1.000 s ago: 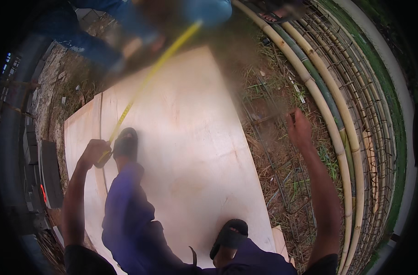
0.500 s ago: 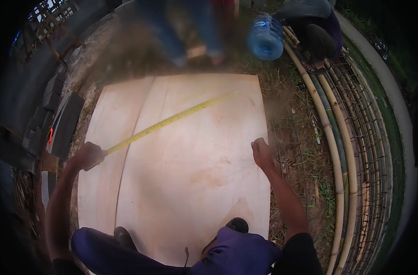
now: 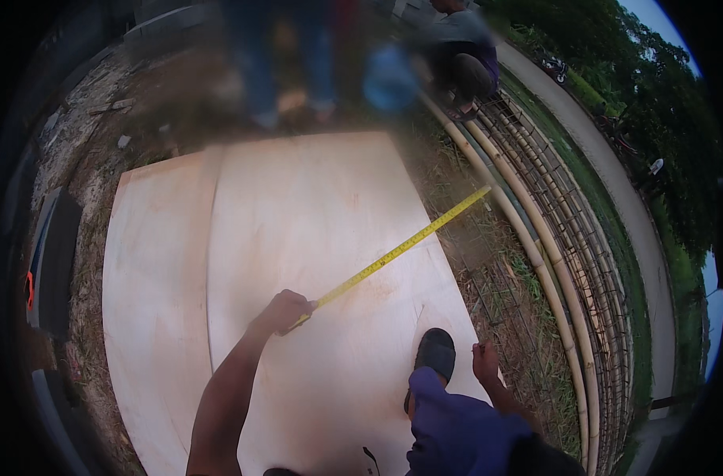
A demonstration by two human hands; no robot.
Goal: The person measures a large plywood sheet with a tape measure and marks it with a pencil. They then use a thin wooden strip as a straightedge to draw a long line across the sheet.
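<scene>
Left hand (image 3: 286, 312): fingers clamped on yellow tape measure (image 3: 393, 253), likely keeping it outstretched over plywood (image 3: 322, 206). Right hand (image 3: 486, 364): fingers curled together, contents unclear.

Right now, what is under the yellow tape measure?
Below the tape, held out by the left hand, are the pale board and, past its right edge, grassy ground. The strip directly behind the tape is covered, and whatever lies beneath the board cannot be seen.
</scene>
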